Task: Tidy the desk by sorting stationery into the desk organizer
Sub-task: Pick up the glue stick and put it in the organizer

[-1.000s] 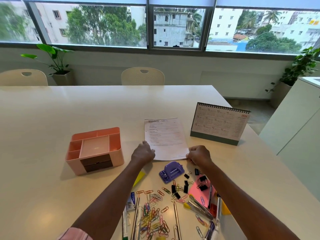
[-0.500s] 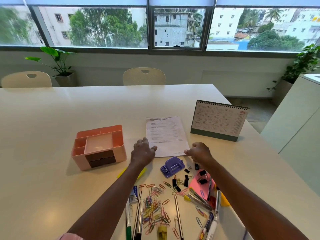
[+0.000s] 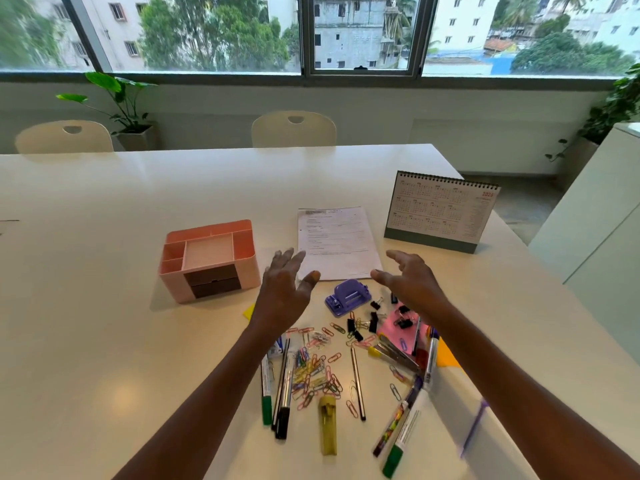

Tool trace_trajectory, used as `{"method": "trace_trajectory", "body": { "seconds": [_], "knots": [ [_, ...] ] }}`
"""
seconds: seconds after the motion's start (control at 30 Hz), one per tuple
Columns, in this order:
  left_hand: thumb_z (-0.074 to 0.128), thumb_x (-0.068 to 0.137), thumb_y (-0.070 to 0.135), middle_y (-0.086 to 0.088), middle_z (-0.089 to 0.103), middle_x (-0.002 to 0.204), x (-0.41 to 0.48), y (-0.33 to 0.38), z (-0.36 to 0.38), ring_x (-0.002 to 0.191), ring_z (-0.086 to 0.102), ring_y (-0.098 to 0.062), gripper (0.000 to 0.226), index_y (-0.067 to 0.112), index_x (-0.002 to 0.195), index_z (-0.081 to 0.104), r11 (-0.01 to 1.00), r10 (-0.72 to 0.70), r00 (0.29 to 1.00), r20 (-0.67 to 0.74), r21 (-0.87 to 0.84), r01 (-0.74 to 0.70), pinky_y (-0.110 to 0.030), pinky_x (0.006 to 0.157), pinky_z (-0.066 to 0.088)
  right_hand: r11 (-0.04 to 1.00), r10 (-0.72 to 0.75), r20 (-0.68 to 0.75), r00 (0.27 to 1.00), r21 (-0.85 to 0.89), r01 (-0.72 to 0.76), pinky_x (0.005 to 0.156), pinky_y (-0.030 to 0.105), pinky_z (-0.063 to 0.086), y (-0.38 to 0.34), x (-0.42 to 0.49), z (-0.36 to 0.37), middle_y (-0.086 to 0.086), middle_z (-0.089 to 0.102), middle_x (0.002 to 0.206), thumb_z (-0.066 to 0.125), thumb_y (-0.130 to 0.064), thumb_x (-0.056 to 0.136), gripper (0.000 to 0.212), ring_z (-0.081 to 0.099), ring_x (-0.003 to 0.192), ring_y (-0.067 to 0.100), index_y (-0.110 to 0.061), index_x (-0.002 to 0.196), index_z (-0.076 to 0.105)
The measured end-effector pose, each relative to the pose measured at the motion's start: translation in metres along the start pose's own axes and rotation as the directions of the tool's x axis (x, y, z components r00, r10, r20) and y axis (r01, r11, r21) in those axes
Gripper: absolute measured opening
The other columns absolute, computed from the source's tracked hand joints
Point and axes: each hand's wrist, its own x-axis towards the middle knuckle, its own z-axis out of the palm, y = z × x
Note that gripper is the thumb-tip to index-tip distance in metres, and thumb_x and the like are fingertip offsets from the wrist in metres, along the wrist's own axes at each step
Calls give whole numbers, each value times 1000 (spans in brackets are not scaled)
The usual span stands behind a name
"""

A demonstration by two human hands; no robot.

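From my feed this reads as an office, the meeting-room kind. I see a long white table (image 3: 104, 341) with two matching cream chairs (image 3: 293, 129) drawn up on its far side, and behind them a wide band of windows (image 3: 207, 29) looking out over rooftops, blocks of flats and trees. A spiral-bound desk calendar (image 3: 441, 211) stands beside a printed sheet (image 3: 337, 237), near a pink desk organizer (image 3: 209, 259), loose paper clips (image 3: 315, 372), binder clips (image 3: 373, 322) and markers (image 3: 266, 393). Potted plants (image 3: 121, 102) sit at both ends of the window wall, and a plain white cabinet (image 3: 595, 216) stands at my right
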Motion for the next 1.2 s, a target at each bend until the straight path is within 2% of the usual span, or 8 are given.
{"method": "trace_trajectory", "body": {
  "seconds": [0.27,0.4,0.47,0.53,0.67,0.9,1.1,1.2],
  "knots": [
    [60,105,39,2,27,173,-76,0,-33,163,10,-18,62,26,161,38,997,-68,992,110,-29,72,-61,129,12,994,-111,46,993,10,111,99,28,41,-1,-78,-5,2,53,154,77,-35,95,64,48,129,11,-25,153,52],
    [64,103,38,3,33,170,-113,-11,-42,160,22,-14,63,27,161,40,990,-133,985,109,-34,137,-47,130,22,991,-131,54,990,19,130,111,36,45,6,-111,3,-1,50,157,79,-35,92,65,48,140,17,-28,152,52],
    [68,101,35,3,49,161,-132,-17,-44,148,40,-11,59,26,156,50,985,-164,984,69,-44,167,-33,120,35,988,-155,69,985,25,154,110,22,45,11,-125,11,-3,47,159,79,-35,92,68,44,143,13,-29,153,51],
    [71,99,34,6,58,151,-150,-23,-43,137,48,-11,55,28,151,55,984,-179,983,45,-9,180,-33,111,41,984,-168,88,982,73,162,99,3,41,15,-138,19,-6,45,158,80,-33,91,70,41,138,2,-28,154,50],
    [75,96,30,18,62,131,-178,-23,-39,118,56,-10,47,39,140,61,975,-221,975,-17,-38,221,-42,93,56,972,-230,104,968,-35,234,118,40,42,24,-166,42,-15,45,155,79,-53,85,76,38,142,4,-39,153,47],
    [78,94,22,18,67,110,-196,-3,-20,92,64,-1,34,33,126,72,961,-247,969,-19,-137,242,-15,66,52,933,-182,297,937,-248,260,95,26,53,9,-208,86,-9,43,141,62,-77,85,90,53,123,11,-39,159,28],
    [80,93,22,16,72,112,-195,8,-7,97,66,12,33,30,124,77,956,-232,972,42,-173,236,-9,82,56,928,-185,227,956,-279,246,92,21,50,0,-212,98,-6,45,140,56,-51,102,64,55,121,11,-30,158,31],
    [79,93,25,16,72,117,-191,7,-5,100,68,9,35,31,127,75,945,-232,969,84,-216,245,-17,85,60,913,-234,198,952,-292,285,92,21,48,-1,-210,95,-9,52,138,56,-45,104,56,52,121,9,-31,156,39]
  ]
}}
